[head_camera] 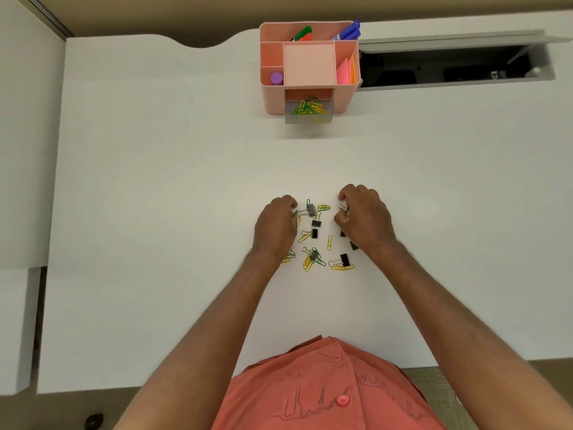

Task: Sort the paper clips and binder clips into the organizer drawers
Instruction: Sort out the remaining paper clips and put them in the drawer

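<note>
A scatter of yellow and green paper clips [323,208] and black binder clips [344,259] lies on the white desk between my hands. My left hand [274,228] has curled fingers that pinch green and yellow paper clips at the pile's left edge. My right hand [364,215] curls round a binder clip whose wire handle shows at the fingertips. At the back stands a pink organizer [273,97] with its clear drawer [309,112] pulled out, holding several yellow and green paper clips.
The organizer's top compartments hold markers [348,32], a purple cap [276,78] and pink sticky notes [343,71]. An open cable slot [449,68] runs along the desk's back right. The white desk [155,212] stretches bare to the left.
</note>
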Action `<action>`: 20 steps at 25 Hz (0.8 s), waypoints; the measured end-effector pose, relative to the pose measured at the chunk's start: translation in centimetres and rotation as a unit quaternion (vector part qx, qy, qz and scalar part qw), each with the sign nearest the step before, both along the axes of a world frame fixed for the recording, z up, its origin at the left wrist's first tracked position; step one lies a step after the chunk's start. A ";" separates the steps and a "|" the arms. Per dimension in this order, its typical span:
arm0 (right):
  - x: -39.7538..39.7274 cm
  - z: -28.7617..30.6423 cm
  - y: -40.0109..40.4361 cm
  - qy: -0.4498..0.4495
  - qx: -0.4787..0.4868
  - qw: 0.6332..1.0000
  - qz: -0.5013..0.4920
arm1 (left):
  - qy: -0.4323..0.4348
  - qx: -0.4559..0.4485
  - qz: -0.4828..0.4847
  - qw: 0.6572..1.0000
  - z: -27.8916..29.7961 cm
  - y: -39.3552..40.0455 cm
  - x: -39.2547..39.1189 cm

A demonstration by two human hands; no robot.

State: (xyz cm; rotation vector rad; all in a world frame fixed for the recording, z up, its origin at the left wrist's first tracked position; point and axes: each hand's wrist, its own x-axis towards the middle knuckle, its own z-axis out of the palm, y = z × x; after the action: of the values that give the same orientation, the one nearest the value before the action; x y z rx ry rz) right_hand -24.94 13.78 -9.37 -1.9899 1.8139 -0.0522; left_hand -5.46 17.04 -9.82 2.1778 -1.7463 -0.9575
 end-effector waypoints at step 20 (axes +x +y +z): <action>0.2 1.0 1.8 -0.014 -0.063 0.996 0.064 | 0.090 -0.058 -0.031 0.994 1.3 4.9 2.0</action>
State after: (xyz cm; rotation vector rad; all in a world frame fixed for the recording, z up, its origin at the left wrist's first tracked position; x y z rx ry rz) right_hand -24.71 15.60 -8.35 -2.1767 1.6994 -0.1575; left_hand -3.41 21.90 -8.47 1.9139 -1.7482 -1.0047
